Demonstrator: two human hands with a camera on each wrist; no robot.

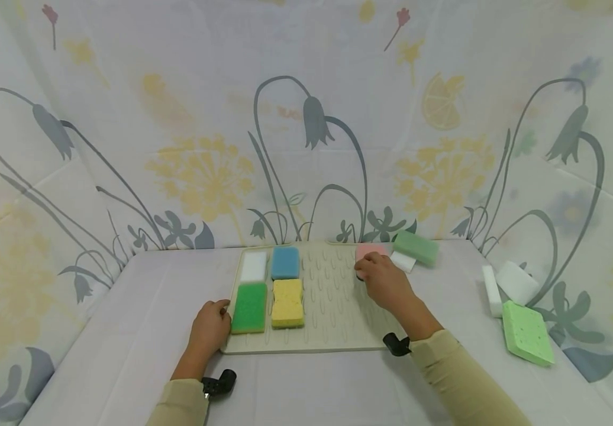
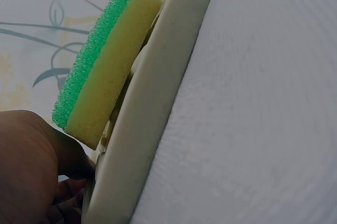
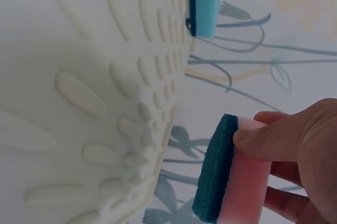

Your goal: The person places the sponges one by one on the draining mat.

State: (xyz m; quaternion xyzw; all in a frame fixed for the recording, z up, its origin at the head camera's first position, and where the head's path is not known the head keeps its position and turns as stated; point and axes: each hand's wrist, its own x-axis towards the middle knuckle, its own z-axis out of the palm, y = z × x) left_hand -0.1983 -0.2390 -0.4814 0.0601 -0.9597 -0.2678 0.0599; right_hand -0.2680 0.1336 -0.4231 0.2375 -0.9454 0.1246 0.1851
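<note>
Nearest us, our left hand [image 1: 209, 326] rests against the near left edge of the ribbed mat [image 1: 333, 307], fingers curled loosely at the rim just beside the green sponge [image 1: 249, 307]; it grips nothing that we can make out. Our right hand [image 1: 383, 283] is clamped on the pink sponge [image 3: 239, 176], thumb across its pink face and fingers behind, the dark scrub layer toward the mat. That sponge sits at the mat's far right corner.

Four sponges fill the mat's left side: white [image 1: 254, 265], blue [image 1: 285, 262], green, yellow [image 1: 287, 303]. From here we judge the pink one could catch on the raised ribs and tip if set down at an angle. It could also bump the pale green sponge [image 1: 416, 247] lying close beyond the corner. Open room lies across the mat's ribbed middle and right; the far edge meets the backdrop cloth [image 1: 306, 118].
</note>
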